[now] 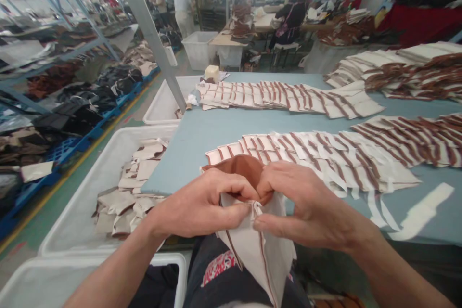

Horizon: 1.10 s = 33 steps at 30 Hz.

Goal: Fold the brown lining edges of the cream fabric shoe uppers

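Observation:
A cream fabric piece (276, 243) with brown seam lines and a brown inner side hangs over my lap at the table's near edge. My left hand (212, 199) pinches its upper rim between thumb and fingers. Close beside it, my right hand (303, 202) pinches the same rim, the thumbs almost meeting at a small gathered fold. The brown lining shows in the opening behind my fingers. Just beyond lies an overlapping row of similar cream pieces (296, 147) with brown edges.
The blue-green table (180, 142) carries another row of pieces (274, 96), further stacks (415, 70) at right and white strips (422, 211). At left, a white bin (75, 207) holds cream pieces, near a metal post (147, 24). People work in the background.

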Motion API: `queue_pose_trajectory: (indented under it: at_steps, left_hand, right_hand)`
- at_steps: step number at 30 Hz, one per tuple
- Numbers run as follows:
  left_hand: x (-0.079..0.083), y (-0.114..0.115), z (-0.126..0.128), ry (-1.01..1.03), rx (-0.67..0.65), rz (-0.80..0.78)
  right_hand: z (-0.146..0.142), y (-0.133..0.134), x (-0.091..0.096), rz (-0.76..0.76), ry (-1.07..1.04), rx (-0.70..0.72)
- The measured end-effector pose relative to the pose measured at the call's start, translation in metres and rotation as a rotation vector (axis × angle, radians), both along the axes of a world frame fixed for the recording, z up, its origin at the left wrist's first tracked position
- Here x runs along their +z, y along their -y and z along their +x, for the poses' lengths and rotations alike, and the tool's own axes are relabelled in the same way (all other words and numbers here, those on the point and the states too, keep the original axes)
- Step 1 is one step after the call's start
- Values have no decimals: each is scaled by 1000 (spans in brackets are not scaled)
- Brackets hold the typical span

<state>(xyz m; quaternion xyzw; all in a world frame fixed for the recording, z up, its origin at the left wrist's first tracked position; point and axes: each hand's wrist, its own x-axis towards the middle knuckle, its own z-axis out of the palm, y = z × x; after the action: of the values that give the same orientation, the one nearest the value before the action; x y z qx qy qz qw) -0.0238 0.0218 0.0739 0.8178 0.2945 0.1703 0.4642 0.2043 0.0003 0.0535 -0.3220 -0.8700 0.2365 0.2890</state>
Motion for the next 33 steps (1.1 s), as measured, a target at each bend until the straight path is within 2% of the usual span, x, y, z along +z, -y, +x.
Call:
queue_pose_trajectory:
  at_steps: [2, 7, 11, 19, 25, 33]
  left_hand:
    - [-2, -1, 0, 25, 4, -35]
    - [-12, -3, 4, 126, 4, -244]
    - [-17, -5, 6, 123, 30, -291]
    - [-21, -5, 6, 185, 77, -376]
    - [-27, -2, 2, 198, 106, -322]
    - [-35, 0, -6, 239, 113, -301]
  right_hand:
    - [-1, -3, -7, -60, -54, 10]
    - [1, -7, -21, -317, -161, 55]
    - [1, -5, -25, -433, -169, 50]
    - [-1, -7, -23, -494, -156, 33]
    - [0, -13, -27, -577, -209, 69]
    - [-5, -6, -16, -495, -250, 20]
